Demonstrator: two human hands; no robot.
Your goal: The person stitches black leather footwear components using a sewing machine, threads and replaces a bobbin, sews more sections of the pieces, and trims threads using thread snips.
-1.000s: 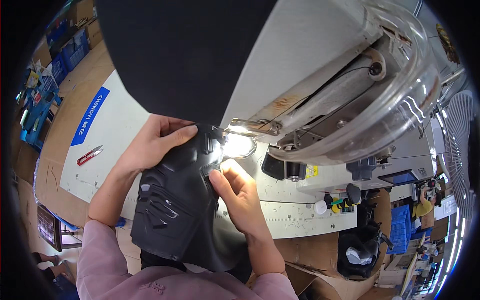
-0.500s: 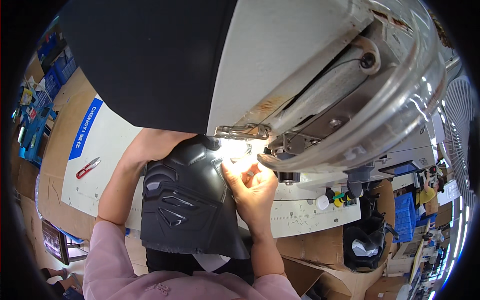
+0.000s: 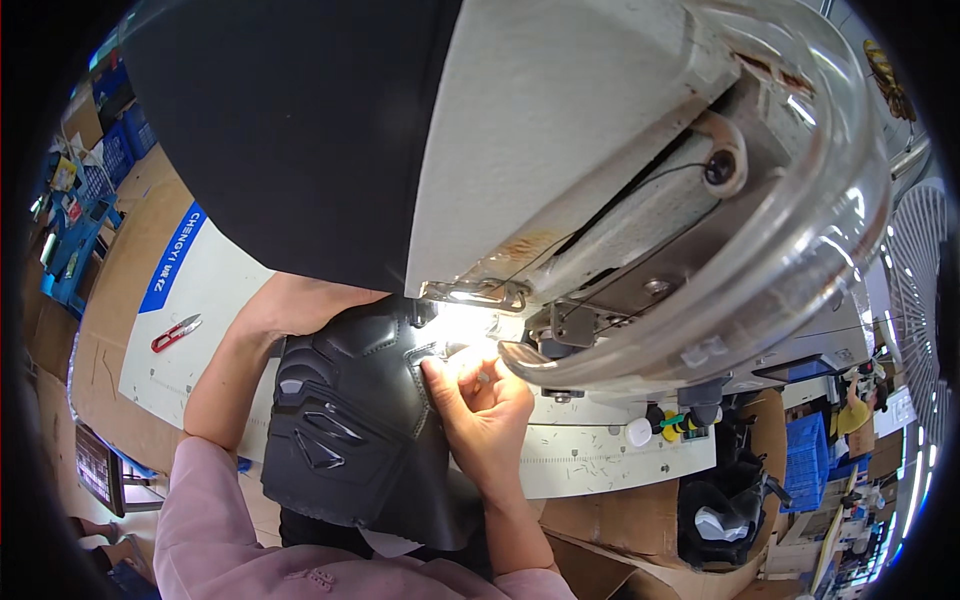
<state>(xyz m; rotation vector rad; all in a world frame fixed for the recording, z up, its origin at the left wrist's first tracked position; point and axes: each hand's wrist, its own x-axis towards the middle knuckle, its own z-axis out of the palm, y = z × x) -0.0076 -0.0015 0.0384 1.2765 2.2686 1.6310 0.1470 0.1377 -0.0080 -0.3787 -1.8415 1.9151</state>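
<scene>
- Head view: looked down at a big sewing machine standing on a white tabletop.
- Black shoe piece lay flat on the tabletop, its top edge tucked under the machine's needle part, right by the bright little lamp.
- Left hand rested on the far left corner of the shoe piece, partly hidden under the machine's dark head; grip there could not be told.
- Right hand sat on the right edge of the shoe piece, just below the lamp; fingers curled in a narrow grip, pinching that edge.
- Pink sleeves came in from the bottom.
- Red snips lay well apart to the left, on the tabletop.
- Blue crates stood far off on the left, past the tabletop.
</scene>
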